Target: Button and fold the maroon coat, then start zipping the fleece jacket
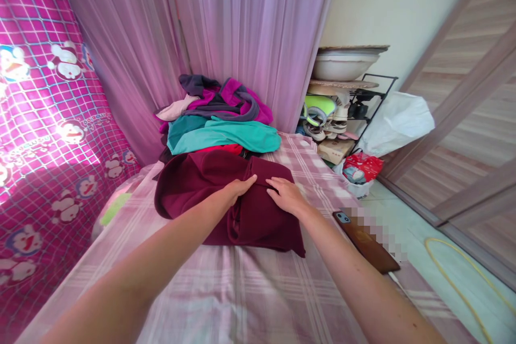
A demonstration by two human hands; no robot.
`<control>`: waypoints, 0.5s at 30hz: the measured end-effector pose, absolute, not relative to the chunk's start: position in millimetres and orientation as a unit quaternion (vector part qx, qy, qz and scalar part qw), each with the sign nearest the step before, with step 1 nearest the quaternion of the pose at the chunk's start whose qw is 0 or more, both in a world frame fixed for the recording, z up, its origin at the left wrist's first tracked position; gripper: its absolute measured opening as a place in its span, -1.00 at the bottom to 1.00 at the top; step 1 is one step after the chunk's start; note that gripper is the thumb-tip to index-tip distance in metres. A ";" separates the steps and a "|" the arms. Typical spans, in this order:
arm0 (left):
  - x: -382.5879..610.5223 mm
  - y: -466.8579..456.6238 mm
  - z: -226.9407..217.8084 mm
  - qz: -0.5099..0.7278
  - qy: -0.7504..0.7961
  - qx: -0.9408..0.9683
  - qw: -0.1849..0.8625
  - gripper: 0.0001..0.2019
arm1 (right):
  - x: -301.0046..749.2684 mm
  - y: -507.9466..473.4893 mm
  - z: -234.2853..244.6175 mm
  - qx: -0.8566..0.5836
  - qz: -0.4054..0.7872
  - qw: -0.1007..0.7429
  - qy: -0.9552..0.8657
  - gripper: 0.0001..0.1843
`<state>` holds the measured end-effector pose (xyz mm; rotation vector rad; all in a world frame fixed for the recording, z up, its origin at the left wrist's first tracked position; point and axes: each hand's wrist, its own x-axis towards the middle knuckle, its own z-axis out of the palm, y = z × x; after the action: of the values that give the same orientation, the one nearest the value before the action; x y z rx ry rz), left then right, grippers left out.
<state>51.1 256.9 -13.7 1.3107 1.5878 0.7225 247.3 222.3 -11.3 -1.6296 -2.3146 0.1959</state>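
A maroon garment (266, 220) of thick cloth lies partly folded on the checked bed sheet, its left part bunched in loose folds. My left hand (239, 189) rests on the middle of it beside a raised fold, fingers stretched out to the right; part of the hand is seen edge-on. On the right part of the same garment lies my right hand (285, 194), palm down with fingers apart. Just behind are a teal garment (226, 137), a bit of red cloth (221, 148) and a heap of purple and dark grey clothing (229, 99).
A brown phone (366, 242) with a cable lies at the bed's right edge. Lilac curtains (242, 21) hang behind, and a pink patterned curtain (48, 134) at left. A rack (377, 94) with shoes and a basin (346, 64) stands back right. The sheet (193, 295) is wrinkled.
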 end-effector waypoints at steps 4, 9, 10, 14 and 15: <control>67.3 258.5 -9.3 0.289 0.671 0.529 0.432 -0.30 | 257.8 220.2 -14.8 -0.555 0.084 0.171 -0.810 -0.51; 93.3 259.9 7.0 0.297 0.666 0.558 0.395 -0.32 | 285.6 219.1 -9.5 -0.568 0.125 0.238 -0.778 -0.53; 101.7 260.1 12.2 0.300 0.660 0.568 0.390 -0.32 | 293.4 218.6 -7.3 -0.573 0.133 0.256 -0.767 -0.53; 151.6 255.3 37.9 0.299 0.622 0.632 0.354 -0.32 | 332.1 216.3 1.4 -0.596 0.158 0.319 -0.720 -0.52; 167.5 252.1 44.3 0.288 0.612 0.653 0.342 -0.34 | 343.7 216.0 2.6 -0.604 0.158 0.334 -0.706 -0.52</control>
<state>167.5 252.1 44.3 1.6981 1.5908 0.7480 343.7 216.0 2.6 -1.5764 -1.8432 0.4124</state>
